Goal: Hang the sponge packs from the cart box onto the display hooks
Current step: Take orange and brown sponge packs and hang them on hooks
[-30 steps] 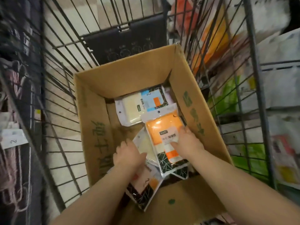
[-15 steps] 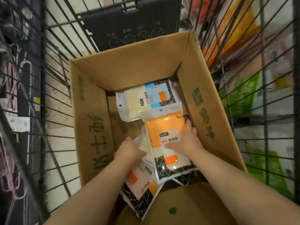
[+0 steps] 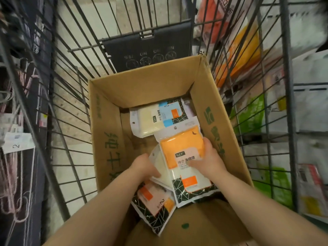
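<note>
Head view. Open cardboard box [image 3: 106, 139] seated in wire cart [image 3: 71, 107], top unobstructed, near flap [image 3: 195, 226] folded outward below the forearms.

Orange sponge pack [image 3: 181, 150] uppermost inside the box, right of centre. Long axis running away from the person, hang-hole header at the far end, black patterned end nearest. Right hand [image 3: 207, 160] gripping its right edge: fingers [image 3: 206, 144] curled round the edge, thumb laid across the front label. Knuckles just beside the box's right wall; little room on that side.

Left hand [image 3: 143, 167] curled over the left edge of a pale pack [image 3: 159, 162] lying partly under the orange one; thumb on its face, fingertips hidden.

Blue-labelled pack [image 3: 152, 119] against the far wall, long axis crosswise, hang hole to the left. Lowest pack [image 3: 154, 205] lying diagonal under both, patterned end toward the near flap.

Bare box floor [image 3: 127, 141] showing between the left wall and the packs. Dark panel [image 3: 147, 50] on the cart's far end.
</note>
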`<state>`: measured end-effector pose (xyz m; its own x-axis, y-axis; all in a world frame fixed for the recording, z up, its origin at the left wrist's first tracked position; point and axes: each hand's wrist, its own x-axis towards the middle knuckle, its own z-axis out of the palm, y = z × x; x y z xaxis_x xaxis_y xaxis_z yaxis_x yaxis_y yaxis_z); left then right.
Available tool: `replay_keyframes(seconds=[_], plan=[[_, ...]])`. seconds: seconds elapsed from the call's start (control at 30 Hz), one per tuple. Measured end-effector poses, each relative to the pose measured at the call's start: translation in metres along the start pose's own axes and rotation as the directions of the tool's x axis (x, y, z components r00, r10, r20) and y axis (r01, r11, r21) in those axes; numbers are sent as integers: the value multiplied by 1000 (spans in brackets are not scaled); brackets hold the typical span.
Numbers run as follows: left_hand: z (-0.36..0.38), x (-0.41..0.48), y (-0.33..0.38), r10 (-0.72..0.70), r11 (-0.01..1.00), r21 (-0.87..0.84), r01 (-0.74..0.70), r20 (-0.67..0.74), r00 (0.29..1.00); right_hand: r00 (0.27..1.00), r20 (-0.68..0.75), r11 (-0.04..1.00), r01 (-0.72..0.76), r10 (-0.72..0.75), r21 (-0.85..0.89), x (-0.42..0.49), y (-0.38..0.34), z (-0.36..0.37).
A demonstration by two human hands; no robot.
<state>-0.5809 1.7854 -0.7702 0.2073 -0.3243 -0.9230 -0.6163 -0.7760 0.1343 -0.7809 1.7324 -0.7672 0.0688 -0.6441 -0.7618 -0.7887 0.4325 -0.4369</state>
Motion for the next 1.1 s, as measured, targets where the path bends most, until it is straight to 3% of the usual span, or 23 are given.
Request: replay_keyframes(seconds=[0.07,0.13,0.27,0.33,0.43,0.53,0.6,0.8,0.97,1.1], plan=[[3,-1,0,24,995,98,-22,-19,1000,1000,-2,1000,0,0,8,-4,2,0],[3,-6,-2,28,997,74,-25,-41,999,1000,-2,1000,10,-10,20,-7,4,0],[-1,-21,-11,-18,943,-332,-15,-96,995,999,-26,994,-20,23,108,-13,2,-5],[-5,-32,-17,-46,827,-560,-38,-135,990,998,-56,990,-14,22,138,-17,-1,-8],[-6,-47,-19,-57,644,-763,-58,-123,991,995,-98,993,33,-22,117,-26,-6,-13],[2,-55,-12,-48,427,-903,46,29,998,990,-128,993,72,-59,97,-33,-10,-17],[8,-56,-6,36,348,-935,75,94,995,986,-154,992,82,-66,97,-37,-8,-19],[37,-47,-15,79,334,-942,-19,8,997,980,-177,991,104,-87,83,-41,0,-21],[55,-46,-17,-19,376,-926,17,11,1000,978,-155,985,155,-142,74,-47,2,-24],[41,-58,-19,57,320,-947,-8,11,998,982,-156,980,128,-104,155,-60,3,-30]])
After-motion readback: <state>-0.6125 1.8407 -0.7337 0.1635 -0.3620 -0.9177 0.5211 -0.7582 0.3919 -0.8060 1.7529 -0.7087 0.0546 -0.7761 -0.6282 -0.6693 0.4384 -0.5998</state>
